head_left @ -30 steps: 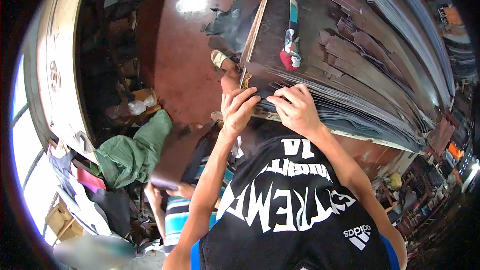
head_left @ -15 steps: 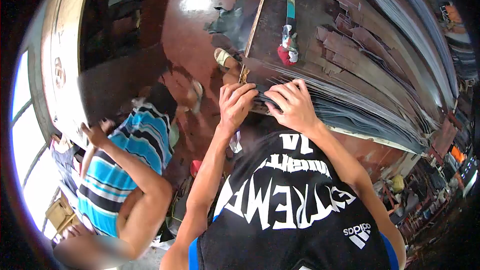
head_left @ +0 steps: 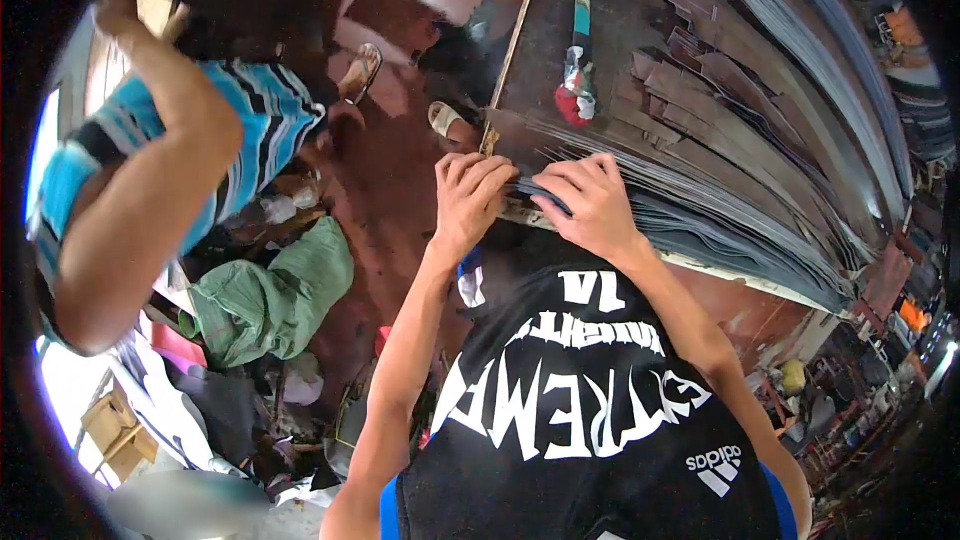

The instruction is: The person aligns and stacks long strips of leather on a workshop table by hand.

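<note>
At the near corner of the table, my left hand [head_left: 471, 198] curls its fingers around the end of a stack of thin dark sheets [head_left: 700, 225]. My right hand [head_left: 588, 202] grips the same stack edge just to the right, its thumb beneath and its fingers on top. A small gap between the hands shows the layered edges. Beyond them on the tabletop lies a knife-like tool [head_left: 577, 60] with a teal-wrapped middle and a cloth-bound red and white end. How many sheets each hand grips cannot be made out.
Loose brown strips [head_left: 690, 105] and a grey sheet stack [head_left: 800, 20] spread across the dark table [head_left: 540, 50]. At left, a person in a striped blue garment [head_left: 255, 130] stands close by. A green sack [head_left: 275, 290] lies on the cluttered floor. A sandalled foot [head_left: 450, 122] shows beside the table.
The person at left has shifted up and leftward, uncovering the green sack and a sandalled foot. My hands stay on the stack edge with only slight movement.
</note>
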`<state>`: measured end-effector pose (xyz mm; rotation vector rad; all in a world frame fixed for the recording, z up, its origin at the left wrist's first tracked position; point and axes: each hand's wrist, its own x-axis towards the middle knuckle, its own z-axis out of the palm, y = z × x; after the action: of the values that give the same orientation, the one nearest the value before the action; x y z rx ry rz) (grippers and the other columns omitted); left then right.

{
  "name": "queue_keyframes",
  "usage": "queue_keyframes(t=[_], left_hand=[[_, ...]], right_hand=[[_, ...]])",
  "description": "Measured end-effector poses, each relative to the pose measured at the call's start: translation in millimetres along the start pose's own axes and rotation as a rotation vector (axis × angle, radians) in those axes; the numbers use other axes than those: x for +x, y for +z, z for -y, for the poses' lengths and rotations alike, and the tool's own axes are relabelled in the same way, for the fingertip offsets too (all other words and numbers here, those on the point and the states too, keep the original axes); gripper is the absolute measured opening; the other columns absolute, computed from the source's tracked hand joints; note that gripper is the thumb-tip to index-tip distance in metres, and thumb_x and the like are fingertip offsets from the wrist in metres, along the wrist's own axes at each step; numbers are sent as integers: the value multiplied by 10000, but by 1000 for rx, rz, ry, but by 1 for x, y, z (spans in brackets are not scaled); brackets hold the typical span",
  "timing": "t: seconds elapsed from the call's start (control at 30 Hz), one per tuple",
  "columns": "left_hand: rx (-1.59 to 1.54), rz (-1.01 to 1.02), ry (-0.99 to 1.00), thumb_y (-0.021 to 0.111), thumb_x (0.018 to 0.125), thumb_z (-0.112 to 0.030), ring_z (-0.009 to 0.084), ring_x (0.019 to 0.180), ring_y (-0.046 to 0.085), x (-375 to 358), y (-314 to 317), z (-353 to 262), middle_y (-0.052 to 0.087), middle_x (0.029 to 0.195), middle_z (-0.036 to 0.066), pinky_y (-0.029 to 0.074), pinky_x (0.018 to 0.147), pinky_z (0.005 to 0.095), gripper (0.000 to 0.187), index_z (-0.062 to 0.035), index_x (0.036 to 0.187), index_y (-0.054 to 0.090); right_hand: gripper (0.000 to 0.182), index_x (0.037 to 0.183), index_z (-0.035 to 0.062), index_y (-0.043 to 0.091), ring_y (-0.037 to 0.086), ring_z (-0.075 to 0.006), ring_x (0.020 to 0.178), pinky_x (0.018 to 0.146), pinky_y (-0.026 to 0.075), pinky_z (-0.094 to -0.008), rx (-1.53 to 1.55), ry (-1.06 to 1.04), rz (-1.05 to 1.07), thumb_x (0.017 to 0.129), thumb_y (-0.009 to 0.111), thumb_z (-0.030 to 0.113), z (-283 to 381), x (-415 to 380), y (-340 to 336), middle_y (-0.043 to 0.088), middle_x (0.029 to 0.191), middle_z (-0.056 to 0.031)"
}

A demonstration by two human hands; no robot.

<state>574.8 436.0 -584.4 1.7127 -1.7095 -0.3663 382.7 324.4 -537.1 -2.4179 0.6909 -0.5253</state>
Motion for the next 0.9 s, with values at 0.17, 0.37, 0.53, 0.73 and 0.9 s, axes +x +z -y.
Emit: queue_keyframes(t=[0.17,0.37,0.53,0.73,0.9], left_hand=[[-13,-80,13,749,689,3,254,1082,594,-4,7,-1,687,1188,11,416,989,466,444,-121,1112,702],[-27,-107,8,771,699,-11,250,1082,601,-4,10,0,688,1185,15,428,981,456,449,-123,1127,698],[-46,-104,-17,786,706,-16,254,1071,610,-6,12,0,690,1174,20,432,975,449,447,-121,1130,696],[-51,-127,-20,797,684,-20,270,1049,617,-7,12,-2,684,1169,41,440,952,457,451,-124,1113,710],[-57,-190,-38,792,651,3,313,1082,611,-13,15,0,647,1215,91,450,945,480,462,-164,1079,750]], right_hand=[[207,978,119,730,618,-197,772,755,448,-370,-95,108,-149,792,810,77,-7,-5,-10,638,899,-3],[147,934,115,749,616,-199,761,750,432,-366,-124,128,-139,805,808,76,-18,-3,-10,653,879,2],[156,947,109,762,627,-240,813,765,440,-380,-155,204,-118,802,809,79,-20,1,-9,681,900,-25],[191,946,111,681,606,-217,835,790,429,-390,-135,99,-147,797,793,70,-9,0,-4,630,883,-11],[152,947,110,688,609,-218,851,803,457,-382,-65,107,-86,820,768,90,-3,1,7,626,902,-10]])
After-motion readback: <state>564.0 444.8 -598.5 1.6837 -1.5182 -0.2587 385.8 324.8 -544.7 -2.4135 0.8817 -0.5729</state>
